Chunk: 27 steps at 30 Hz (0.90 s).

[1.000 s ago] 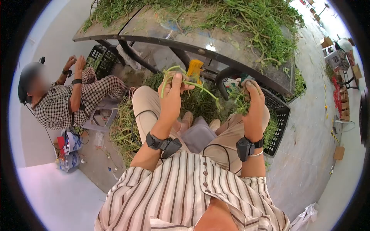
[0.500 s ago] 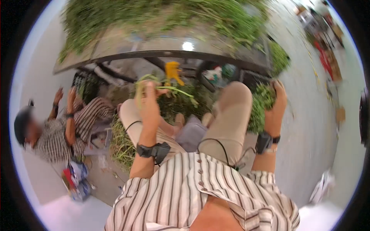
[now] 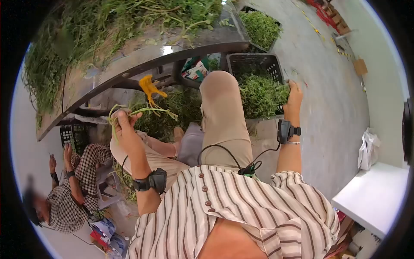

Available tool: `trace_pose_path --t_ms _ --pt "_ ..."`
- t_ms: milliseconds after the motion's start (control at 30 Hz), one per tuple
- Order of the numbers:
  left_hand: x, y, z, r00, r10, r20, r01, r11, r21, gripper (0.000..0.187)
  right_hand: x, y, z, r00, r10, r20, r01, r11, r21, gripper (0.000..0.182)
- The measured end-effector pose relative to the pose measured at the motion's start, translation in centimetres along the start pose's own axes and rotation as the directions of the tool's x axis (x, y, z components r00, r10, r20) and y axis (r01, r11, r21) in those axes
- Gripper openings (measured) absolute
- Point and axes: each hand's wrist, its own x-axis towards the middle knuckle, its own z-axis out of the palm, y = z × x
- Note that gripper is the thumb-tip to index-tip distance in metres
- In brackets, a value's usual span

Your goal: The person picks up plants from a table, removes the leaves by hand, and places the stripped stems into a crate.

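My left hand (image 3: 126, 124) is closed around a few long green stems (image 3: 151, 110), which stick out to both sides of its fingers. It is in front of the table edge, just below a yellow glove-like piece (image 3: 151, 88) hanging there. My right hand (image 3: 294, 98) is at the right side of a black crate (image 3: 278, 69) holding leafy greens (image 3: 263, 96). Its fingers look extended beside the greens, with no held thing visible in them. Part of the palm is turned out of sight.
Loose greens cover the table (image 3: 101, 58) ahead. Another crate of greens (image 3: 261, 30) stands beyond the near one. More greens (image 3: 181, 110) lie under the table. A co-worker (image 3: 71, 203) sits at left. A white surface (image 3: 375, 198) is at lower right.
The view has swung to the right, shifting the table and co-worker leftward and showing more crate. My left hand keeps its stems; my right hand stays beside the crate.
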Motion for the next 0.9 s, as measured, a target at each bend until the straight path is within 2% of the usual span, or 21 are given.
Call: trace_pose_path --t_ms 33,67,133,200,267,300,333,367,400,433,467,533,600,633,667,767,833,900 --pt "0.1 0.0 0.0 0.999 0.010 -0.031 -0.010 1.000 -0.002 0.021 0.5 1.2 -1.1 0.989 -0.112 0.100 0.145 0.894 -0.424 0.030" --pt "-0.1 -0.3 0.5 1.000 -0.008 0.015 0.009 1.000 -0.025 0.023 1.0 2.6 -2.4 0.949 -0.181 0.257 0.314 0.600 -0.736 0.038" --pt "-0.1 0.0 0.7 0.998 -0.027 0.059 0.029 0.999 -0.039 0.024 1.5 5.3 -3.3 0.877 -0.247 0.412 0.470 0.261 -0.843 0.046" --pt "0.1 0.7 0.7 0.997 0.005 0.077 -0.003 1.000 -0.021 0.023 2.0 6.2 -3.7 0.889 -0.206 0.408 0.455 0.318 -0.832 0.045" --pt "0.1 1.1 0.7 0.995 0.049 0.090 -0.048 0.999 -0.013 0.021 2.5 6.2 -3.7 0.907 -0.136 0.399 0.409 0.516 -0.753 0.042" --pt "0.2 1.1 0.6 0.994 0.062 0.090 -0.060 0.998 -0.026 0.020 2.6 5.8 -3.3 0.907 -0.148 0.394 0.416 0.448 -0.791 0.039" --pt "0.3 1.2 0.5 0.993 0.077 0.090 -0.074 0.997 -0.038 0.020 2.6 4.7 -2.6 0.956 0.058 0.286 0.204 0.570 -0.796 0.035" --pt "0.4 1.3 0.4 0.991 0.090 0.095 -0.086 0.995 -0.052 0.020 2.5 4.4 -1.7 0.940 0.079 0.332 0.230 0.572 -0.787 0.035" --pt "0.5 1.3 0.3 0.994 0.091 0.053 -0.089 0.995 -0.034 0.020 2.5 4.2 -0.9 0.945 0.048 0.325 0.214 0.662 -0.718 0.033" --pt "0.6 1.5 0.3 0.993 0.100 0.064 -0.094 0.992 -0.090 0.019 2.4 3.8 -0.3 0.952 0.020 0.307 0.191 0.741 -0.644 0.031" --pt "0.6 1.4 -0.2 0.990 0.117 0.080 -0.104 0.983 -0.148 0.019 2.4 3.6 0.1 0.941 0.031 0.336 0.204 0.741 -0.640 0.031" --pt "1.4 1.8 -1.9 0.988 0.155 0.007 -0.153 0.984 -0.087 0.018 2.4 3.0 1.6 0.926 0.020 0.377 0.201 0.818 -0.538 0.028" --pt "2.4 2.0 -4.2 0.965 0.253 -0.069 -0.252 0.968 0.022 0.018 1.8 1.8 3.1 0.909 0.018 0.416 0.236 0.800 -0.551 0.027" --pt "2.5 2.7 -5.6 0.964 0.249 -0.091 -0.247 0.969 0.028 0.018 1.5 1.6 3.6 0.905 0.001 0.425 0.261 0.788 -0.558 0.027" --pt "2.7 3.6 -7.1 0.948 0.286 -0.139 -0.269 0.955 0.127 0.019 1.6 1.6 3.8 0.899 0.005 0.437 0.246 0.821 -0.515 0.026" --pt "3.3 4.1 -12.9 0.900 0.381 -0.210 -0.293 0.888 0.354 0.023 1.0 0.5 4.9 0.897 0.001 0.442 0.257 0.812 -0.524 0.026" --pt "3.0 5.1 -16.1 0.879 0.399 -0.261 -0.226 0.830 0.510 0.025 1.2 0.1 5.2 0.892 0.005 0.452 0.264 0.805 -0.531 0.026" --pt "2.9 4.3 -20.0 0.868 0.378 -0.321 -0.195 0.856 0.479 0.022 1.0 -0.1 5.2 0.889 0.009 0.458 0.266 0.804 -0.532 0.027"
